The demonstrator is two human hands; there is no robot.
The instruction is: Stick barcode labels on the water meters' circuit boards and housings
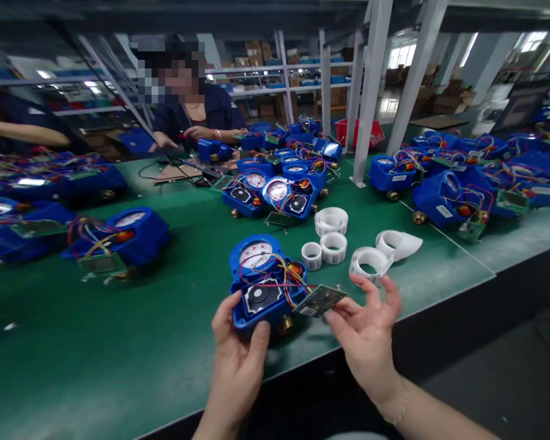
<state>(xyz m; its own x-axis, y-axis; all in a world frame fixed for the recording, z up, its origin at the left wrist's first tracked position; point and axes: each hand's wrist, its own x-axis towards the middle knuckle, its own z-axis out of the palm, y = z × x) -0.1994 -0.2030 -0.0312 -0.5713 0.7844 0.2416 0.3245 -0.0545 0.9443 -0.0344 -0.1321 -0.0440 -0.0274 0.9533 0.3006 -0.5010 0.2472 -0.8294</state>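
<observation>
In the head view a blue water meter [258, 308] rests near the bench's front edge, its housing uncovered. Its round dial [255, 253], a black-and-white square part and a brass fitting [285, 324] show. My left hand [241, 351] grips the near left side of the housing, thumb in front. A green circuit board [321, 300] hangs off the right side on coloured wires [288, 269]. My right hand [369, 324] pinches the board's right edge between thumb and finger, other fingers raised. Just behind that hand lies a white label roll [369, 264].
More label rolls [331, 221] sit behind the meter on the green bench [187, 324]. Several blue meters with wired boards stand to the left [119, 238], behind and right [444, 198]. A metal post [369, 98] rises from the bench. A co-worker [197, 116] works across it.
</observation>
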